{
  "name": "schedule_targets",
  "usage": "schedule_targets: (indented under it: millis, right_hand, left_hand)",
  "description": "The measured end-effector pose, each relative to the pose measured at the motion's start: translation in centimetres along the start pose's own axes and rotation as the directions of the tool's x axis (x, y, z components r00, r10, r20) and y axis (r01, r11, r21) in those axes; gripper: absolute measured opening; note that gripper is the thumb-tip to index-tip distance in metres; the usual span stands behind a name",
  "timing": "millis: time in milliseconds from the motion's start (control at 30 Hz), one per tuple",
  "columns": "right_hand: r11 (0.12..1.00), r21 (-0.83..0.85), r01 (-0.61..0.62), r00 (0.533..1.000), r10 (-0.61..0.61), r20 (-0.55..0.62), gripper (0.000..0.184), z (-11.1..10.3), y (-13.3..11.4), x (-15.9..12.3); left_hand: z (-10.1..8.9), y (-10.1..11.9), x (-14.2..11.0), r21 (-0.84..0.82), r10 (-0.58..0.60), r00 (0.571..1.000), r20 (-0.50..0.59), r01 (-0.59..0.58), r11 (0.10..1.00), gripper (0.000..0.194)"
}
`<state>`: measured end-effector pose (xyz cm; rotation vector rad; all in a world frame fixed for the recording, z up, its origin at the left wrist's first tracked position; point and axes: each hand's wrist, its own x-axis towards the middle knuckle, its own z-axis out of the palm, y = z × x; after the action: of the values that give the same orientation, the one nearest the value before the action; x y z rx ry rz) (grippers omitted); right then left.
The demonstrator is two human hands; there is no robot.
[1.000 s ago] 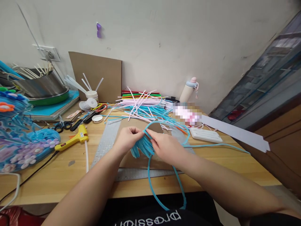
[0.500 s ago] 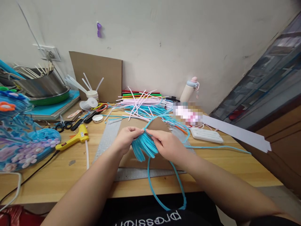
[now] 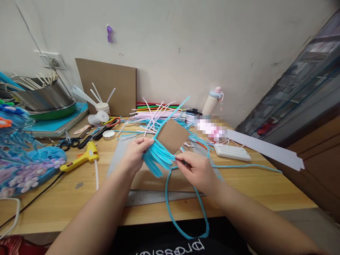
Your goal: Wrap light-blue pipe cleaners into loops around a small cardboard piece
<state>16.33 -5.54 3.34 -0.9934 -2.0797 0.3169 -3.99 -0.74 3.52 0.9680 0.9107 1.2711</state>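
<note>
A bundle of blue pipe cleaners (image 3: 159,156), bent into loops, fans out over the cardboard. My left hand (image 3: 138,152) is closed in a pinch at its gathered upper end, where one long strand sticks up to the right. The fingertips of my right hand (image 3: 195,168) are pinched at the bundle's right side, on the end of one blue loop. A long blue pipe cleaner ring (image 3: 168,205) hangs below, over the table edge towards my lap. Behind the bundle a square cardboard piece (image 3: 174,135) stands out.
A yellow glue gun (image 3: 82,158) and scissors (image 3: 69,141) lie on the left, near a flowered blue craft piece (image 3: 34,170). Pink pipe cleaners (image 3: 154,116) are piled at the back. A bottle (image 3: 211,102) and white box (image 3: 232,152) stand right.
My right hand has moved away from the gathered end, down and right to a loop's edge. The long strand now points up, and the cardboard square shows behind it.
</note>
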Motion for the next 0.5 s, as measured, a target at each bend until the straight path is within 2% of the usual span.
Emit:
schedule_targets:
  millis: [133, 267, 400, 500]
  right_hand:
    - [0.966, 0.184, -0.184, 0.982, 0.19, -0.018, 0.015, 0.1, -0.1, 0.0]
    - [0.902, 0.26, -0.344, 0.939, 0.338, 0.069, 0.017, 0.0, 0.0, 0.4]
    - [0.863, 0.256, -0.436, 0.899, 0.407, 0.159, 0.018, 0.0, 0.4, 0.7]
    - [0.859, 0.247, -0.448, 0.884, 0.383, 0.269, 0.02, -0.1, 0.9, 0.9]
  left_hand:
    - [-0.1, 0.0, 0.0, -0.027, 0.032, 0.999, 0.04, -0.031, 0.999, 0.023]
    - [-0.2, -0.1, 0.1, -0.037, 0.051, 0.998, 0.033, -0.05, 0.998, 0.025]
    - [-0.2, 0.1, 0.1, -0.039, 0.042, 0.998, 0.053, -0.04, 0.998, 0.024]
    - [-0.4, 0.4, -0.1, -0.013, 0.0, 0.995, 0.097, 0.002, 1.0, 0.022]
